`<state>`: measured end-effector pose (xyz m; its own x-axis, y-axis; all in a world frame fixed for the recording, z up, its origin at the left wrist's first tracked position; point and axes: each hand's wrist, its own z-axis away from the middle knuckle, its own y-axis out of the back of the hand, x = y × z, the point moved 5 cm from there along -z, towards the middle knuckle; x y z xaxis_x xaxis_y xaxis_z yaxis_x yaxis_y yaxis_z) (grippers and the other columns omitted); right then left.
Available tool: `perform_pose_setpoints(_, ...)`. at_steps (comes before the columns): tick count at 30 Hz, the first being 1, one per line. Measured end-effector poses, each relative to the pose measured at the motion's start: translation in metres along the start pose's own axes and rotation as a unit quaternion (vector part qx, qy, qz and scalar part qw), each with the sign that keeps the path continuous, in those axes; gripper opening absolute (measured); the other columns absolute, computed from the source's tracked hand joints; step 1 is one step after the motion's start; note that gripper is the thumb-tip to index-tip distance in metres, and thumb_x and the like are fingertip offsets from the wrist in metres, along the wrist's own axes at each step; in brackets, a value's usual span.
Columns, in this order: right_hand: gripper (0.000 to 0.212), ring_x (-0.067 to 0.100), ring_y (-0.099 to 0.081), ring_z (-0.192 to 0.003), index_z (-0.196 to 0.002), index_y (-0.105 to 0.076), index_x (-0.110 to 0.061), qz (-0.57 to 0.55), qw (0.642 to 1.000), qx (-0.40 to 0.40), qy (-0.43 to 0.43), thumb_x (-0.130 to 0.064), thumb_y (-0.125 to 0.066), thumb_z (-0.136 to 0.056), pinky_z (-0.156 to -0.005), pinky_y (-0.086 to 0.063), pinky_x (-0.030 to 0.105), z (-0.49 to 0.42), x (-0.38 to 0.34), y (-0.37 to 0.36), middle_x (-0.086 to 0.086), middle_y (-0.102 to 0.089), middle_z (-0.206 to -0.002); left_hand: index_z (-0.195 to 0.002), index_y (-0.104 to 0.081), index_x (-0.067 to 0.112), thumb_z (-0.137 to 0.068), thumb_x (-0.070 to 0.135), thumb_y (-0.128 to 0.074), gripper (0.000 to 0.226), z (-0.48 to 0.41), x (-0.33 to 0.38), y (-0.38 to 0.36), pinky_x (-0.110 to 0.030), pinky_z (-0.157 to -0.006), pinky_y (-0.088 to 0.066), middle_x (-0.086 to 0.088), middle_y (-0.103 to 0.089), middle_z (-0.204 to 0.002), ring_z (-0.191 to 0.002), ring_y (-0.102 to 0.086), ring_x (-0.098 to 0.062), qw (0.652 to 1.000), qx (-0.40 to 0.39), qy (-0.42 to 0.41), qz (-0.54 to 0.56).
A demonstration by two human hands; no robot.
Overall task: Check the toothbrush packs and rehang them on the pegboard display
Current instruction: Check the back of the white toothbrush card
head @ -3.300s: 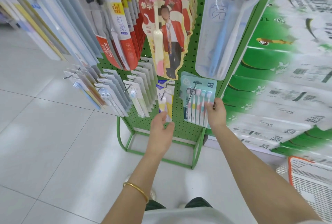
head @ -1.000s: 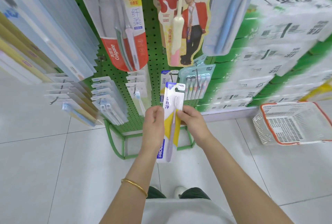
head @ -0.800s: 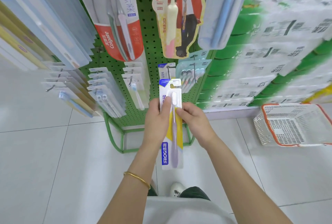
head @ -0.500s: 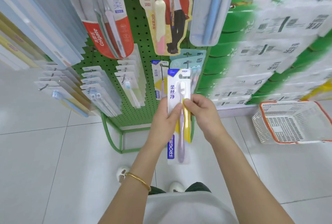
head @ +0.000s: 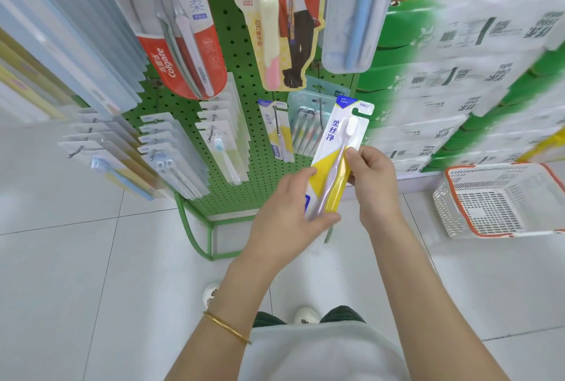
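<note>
Hanging packs (head: 171, 151) crowd pegboard (head: 244, 188), floor (head: 91, 273) open

Both hands hold one toothbrush pack (head: 335, 148) in front of a green pegboard (head: 244, 75), tilted with its hang hole up and to the right. The left hand (head: 287, 212) grips its lower end, and the right hand (head: 371, 172) pinches its right edge midway. More packs hang on the board's hooks. A white basket (head: 501, 200) with an orange rim sits on the tiled floor (head: 76, 258) at right.

Glossy plastic toothbrush pack (head: 337, 148), perforated green metal pegboard (head: 244, 75)
</note>
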<state>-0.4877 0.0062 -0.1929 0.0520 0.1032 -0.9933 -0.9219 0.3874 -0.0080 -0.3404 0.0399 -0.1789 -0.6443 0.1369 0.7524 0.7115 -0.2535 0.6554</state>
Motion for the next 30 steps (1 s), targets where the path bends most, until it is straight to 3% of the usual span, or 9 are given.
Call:
perform_pose_setpoints(2,0.028,0.022,-0.035,-0.066,-0.067,-0.044,-0.008,-0.004,1.0,0.007,-0.005,-0.029,-0.054,-0.082,-0.066,-0.036,0.036,0.001,-0.003,-0.003,0.01,-0.038,-0.067,-0.145,-0.023,0.023,-0.075,0.045,-0.075,0.09,0.001,0.007,-0.004,-0.034,-0.096,-0.04,0.003,-0.036,-0.137,-0.122,-0.043,-0.017,0.993,-0.005,-0.01,-0.119)
perform_pose_setpoints(5,0.031,0.024,-0.05,-0.069,-0.073,-0.052,-0.002,-0.022,1.0,-0.017,-0.01,-0.029,-0.057,-0.088,-0.069,-0.046,0.038,0.004,-0.007,-0.006,0.014,-0.052,-0.072,-0.146,-0.019,0.02,-0.078,0.028,-0.072,0.087,0.0,0.008,-0.009,-0.037,-0.096,-0.041,-0.003,-0.036,-0.138,-0.124,-0.042,-0.023,0.989,-0.011,-0.016,-0.145)
perform_pose_setpoints(8,0.034,0.018,-0.061,-0.088,-0.081,-0.062,-0.011,-0.055,0.997,-0.044,-0.023,-0.031,-0.042,-0.1,-0.076,-0.053,0.032,0.009,-0.009,-0.005,0.007,-0.065,-0.092,-0.137,-0.028,0.029,-0.084,0.002,-0.051,0.064,-0.004,0.006,-0.008,-0.038,-0.093,-0.046,0.003,-0.048,-0.123,-0.111,-0.056,-0.018,0.997,-0.058,0.009,0.041)
perform_pose_setpoints(12,0.014,0.018,-0.063,-0.081,-0.091,-0.051,-0.011,-0.084,0.995,-0.024,-0.042,-0.021,-0.047,-0.099,-0.075,-0.054,0.033,0.012,-0.004,-0.002,0.005,-0.066,-0.086,-0.119,-0.044,0.021,-0.091,-0.012,-0.041,0.043,-0.003,0.005,-0.009,-0.035,-0.085,-0.056,-0.003,-0.065,-0.11,-0.092,-0.07,-0.018,0.938,-0.09,0.094,0.32)
perform_pose_setpoints(14,0.002,0.019,-0.062,-0.074,-0.096,-0.051,-0.011,-0.073,0.996,-0.035,-0.038,-0.011,-0.052,-0.095,-0.076,-0.052,0.035,0.013,-0.002,-0.001,0.005,-0.066,-0.079,-0.115,-0.05,0.015,-0.094,-0.007,-0.046,0.03,-0.001,0.004,-0.01,-0.037,-0.079,-0.057,-0.01,-0.07,-0.102,-0.085,-0.071,-0.023,0.916,-0.098,0.109,0.374)
perform_pose_setpoints(17,0.008,0.021,-0.061,-0.074,-0.1,-0.058,-0.004,-0.064,0.995,-0.074,-0.013,-0.003,-0.054,-0.093,-0.076,-0.052,0.034,0.016,-0.005,-0.002,0.01,-0.066,-0.078,-0.104,-0.059,0.013,-0.097,0.01,-0.052,0.01,0.0,-0.002,-0.011,-0.034,-0.067,-0.058,-0.017,-0.073,-0.09,-0.075,-0.071,-0.026,0.912,-0.073,0.135,0.381)
perform_pose_setpoints(22,0.008,0.009,-0.064,-0.063,-0.093,-0.06,-0.003,-0.064,0.988,-0.136,0.022,0.002,-0.054,-0.091,-0.062,-0.051,0.02,0.023,-0.013,-0.007,-0.004,-0.07,-0.068,-0.092,-0.065,0.014,-0.093,0.04,-0.057,0.028,-0.009,-0.004,-0.001,-0.041,-0.082,-0.054,-0.007,-0.073,-0.092,-0.085,-0.07,-0.024,0.931,-0.004,0.165,0.326)
perform_pose_setpoints(27,0.01,0.017,-0.066,-0.073,-0.096,-0.063,-0.002,-0.052,0.978,-0.198,0.03,0.002,-0.056,-0.09,-0.07,-0.053,0.024,0.031,-0.013,-0.013,0.009,-0.07,-0.079,-0.094,-0.063,0.016,-0.094,0.03,-0.058,0.015,-0.026,0.002,0.028,-0.037,-0.075,-0.053,-0.002,-0.072,-0.089,-0.079,-0.067,-0.017,0.919,0.093,0.125,0.361)
perform_pose_setpoints(30,0.012,0.015,-0.066,-0.072,-0.093,-0.064,-0.005,-0.061,0.974,-0.215,0.028,0.003,-0.056,-0.089,-0.07,-0.053,0.023,0.033,-0.013,-0.016,0.005,-0.071,-0.078,-0.097,-0.063,0.013,-0.093,0.02,-0.06,0.008,-0.033,0.005,0.042,-0.029,-0.071,-0.053,-0.001,-0.069,-0.089,-0.077,-0.065,-0.013,0.915,0.131,0.093,0.37)
